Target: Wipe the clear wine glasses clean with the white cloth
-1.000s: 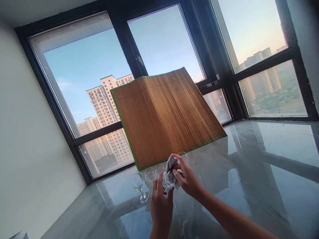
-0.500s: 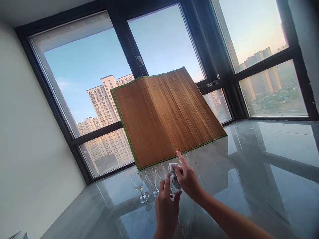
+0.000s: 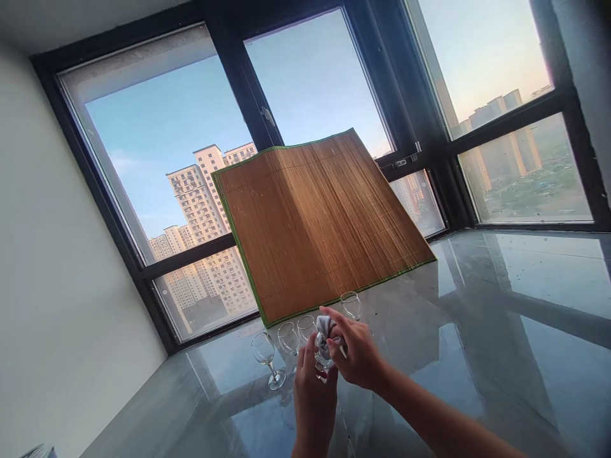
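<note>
My left hand holds a small stemmed wine glass from below, above the glossy grey floor. My right hand presses a grey cloth into the top of that glass. Three more empty wine glasses stand in a row just beyond my hands: one at the left, one in the middle and one partly behind my fingers. Another glass stands to the right, close to the mat.
A brown bamboo mat with green edging leans against the dark-framed windows. A white wall runs along the left. Something pale shows at the bottom left corner.
My right hand's forefinger, raised half a second ago, has curled down over the cloth. The cloth has shifted on the glass, and both hands stay in nearly the same place.
</note>
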Motion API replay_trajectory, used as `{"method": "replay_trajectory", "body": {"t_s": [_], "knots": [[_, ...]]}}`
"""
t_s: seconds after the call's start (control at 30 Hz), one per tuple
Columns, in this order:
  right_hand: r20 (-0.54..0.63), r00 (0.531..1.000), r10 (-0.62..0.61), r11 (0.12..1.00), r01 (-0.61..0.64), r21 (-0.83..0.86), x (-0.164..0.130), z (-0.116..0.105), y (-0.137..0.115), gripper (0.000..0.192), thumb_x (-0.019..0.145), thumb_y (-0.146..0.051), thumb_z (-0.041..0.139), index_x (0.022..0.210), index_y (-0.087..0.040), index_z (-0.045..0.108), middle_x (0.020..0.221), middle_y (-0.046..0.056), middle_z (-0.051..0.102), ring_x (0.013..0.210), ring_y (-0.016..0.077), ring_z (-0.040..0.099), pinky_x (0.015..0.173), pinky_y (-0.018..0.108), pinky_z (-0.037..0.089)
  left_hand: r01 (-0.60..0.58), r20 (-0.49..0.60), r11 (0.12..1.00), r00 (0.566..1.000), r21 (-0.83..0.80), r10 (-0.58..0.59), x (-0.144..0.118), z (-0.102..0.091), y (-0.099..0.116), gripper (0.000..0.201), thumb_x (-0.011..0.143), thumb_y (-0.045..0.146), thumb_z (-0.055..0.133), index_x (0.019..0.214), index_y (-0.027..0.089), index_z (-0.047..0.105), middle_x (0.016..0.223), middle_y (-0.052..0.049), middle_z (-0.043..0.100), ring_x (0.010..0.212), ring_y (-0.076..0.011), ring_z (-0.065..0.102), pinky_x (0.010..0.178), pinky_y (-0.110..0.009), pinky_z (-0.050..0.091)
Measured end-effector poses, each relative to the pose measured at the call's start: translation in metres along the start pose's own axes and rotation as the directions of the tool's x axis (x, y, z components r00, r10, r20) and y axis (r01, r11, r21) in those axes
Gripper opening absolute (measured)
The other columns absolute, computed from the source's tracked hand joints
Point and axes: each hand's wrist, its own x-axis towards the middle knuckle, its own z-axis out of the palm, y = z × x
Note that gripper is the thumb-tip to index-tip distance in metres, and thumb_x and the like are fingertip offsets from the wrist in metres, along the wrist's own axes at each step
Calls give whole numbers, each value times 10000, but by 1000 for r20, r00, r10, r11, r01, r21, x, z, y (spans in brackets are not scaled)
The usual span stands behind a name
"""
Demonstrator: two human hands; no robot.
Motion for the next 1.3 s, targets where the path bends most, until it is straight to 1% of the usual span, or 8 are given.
{"method": "replay_trajectory", "body": {"t_s": [0.23,0.43,0.57,0.7,0.93,1.1,1.2,1.3], "knots": [[65,994,-93,995,94,-18,2,-3,-9,745,835,-137,429,1519,-194,139,898,43,611,792,208,590,750,363,504,-37,-32,999,999,14,38,-2,4,4,407,931,240,498,1318,154,590,1188,-164,676,885,-186,702,650,-262,583],[-24,998,-58,996,56,-72,-3,4,-4,718,888,-122,396,1526,-216,81,1420,189,398,1113,266,568,842,414,530,-6,-9,1000,1000,-25,6,-2,5,4,434,881,217,570,1313,179,596,1135,-132,692,817,-167,694,644,-258,577],[-21,1000,-21,998,20,-63,-1,5,-4,591,897,-138,427,1458,-200,252,1194,137,579,1012,261,584,845,432,523,34,-7,999,999,-30,-34,-1,5,2,446,874,211,562,1319,180,584,1159,-130,684,846,-173,696,659,-258,576],[-37,999,-9,998,7,-66,4,2,-10,520,828,-131,503,1333,-202,403,1010,92,647,963,275,558,842,450,494,17,-21,999,1000,-35,-18,0,5,-2,451,863,208,569,1314,199,584,1189,-126,676,957,-203,693,719,-276,581],[140,990,-2,995,-11,96,1,2,-21,658,731,-115,534,1372,-205,416,912,38,679,931,240,609,908,417,453,-1,-64,1000,998,-14,0,-2,7,-12,408,885,196,539,1289,189,596,1156,-132,684,1032,-226,682,829,-327,574],[99,964,247,956,-259,140,5,2,-13,326,933,-300,431,1224,-203,541,649,-17,627,630,194,606,685,325,447,21,112,993,994,-119,-8,-3,5,3,476,835,243,647,1306,222,581,1173,-119,684,1034,-231,678,841,-334,569],[61,918,391,849,-386,361,10,1,-8,342,979,-437,366,1094,-204,588,532,-46,543,502,171,552,567,286,414,83,199,980,979,-180,-46,-3,5,9,513,797,280,707,1295,235,590,1201,-115,675,1061,-242,664,887,-356,552],[21,870,493,711,-417,567,14,1,-5,399,973,-521,371,975,-201,608,475,-68,458,439,148,478,512,268,395,151,231,971,967,-187,-106,-4,5,9,531,758,241,728,1273,228,599,1203,-116,667,1064,-253,656,868,-357,553]]}}
